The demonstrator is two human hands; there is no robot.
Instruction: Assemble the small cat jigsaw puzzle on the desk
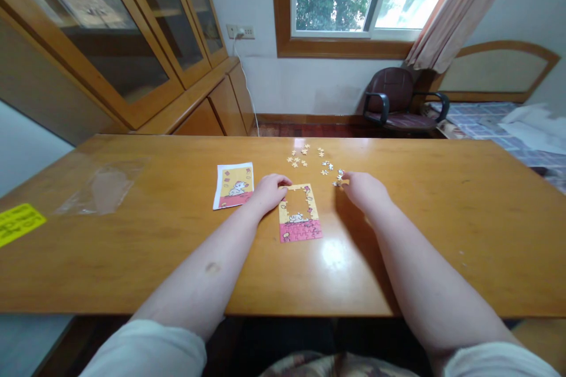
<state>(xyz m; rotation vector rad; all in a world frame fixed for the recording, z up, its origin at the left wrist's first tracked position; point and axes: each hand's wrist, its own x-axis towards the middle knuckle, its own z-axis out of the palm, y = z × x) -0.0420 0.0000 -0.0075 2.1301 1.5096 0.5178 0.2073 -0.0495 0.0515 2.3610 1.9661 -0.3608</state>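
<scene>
A partly assembled jigsaw puzzle (pixel 300 231) lies flat on the table in front of me, its yellow and pink frame joined around a gap in the upper middle. My left hand (pixel 269 191) rests at its upper left corner, fingers stretched out and touching the edge. To the right, my right hand (pixel 363 188) reaches down to loose puzzle pieces (pixel 340 173), fingertips at them and slightly apart; no piece shows clearly between them. More loose pieces (pixel 295 161) lie scattered beyond the puzzle. Left of my left hand is a reference picture (pixel 234 187) with a white animal on yellow and pink.
A clear plastic bag (pixel 104 188) and a yellow label (pixel 20 224) lie on the wooden table (pixel 177 271) at the left. Glass-door cabinets (pixel 145 29) stand beyond the table's left side. An armchair (pixel 393 100) and a bed (pixel 486 118) are past the far edge.
</scene>
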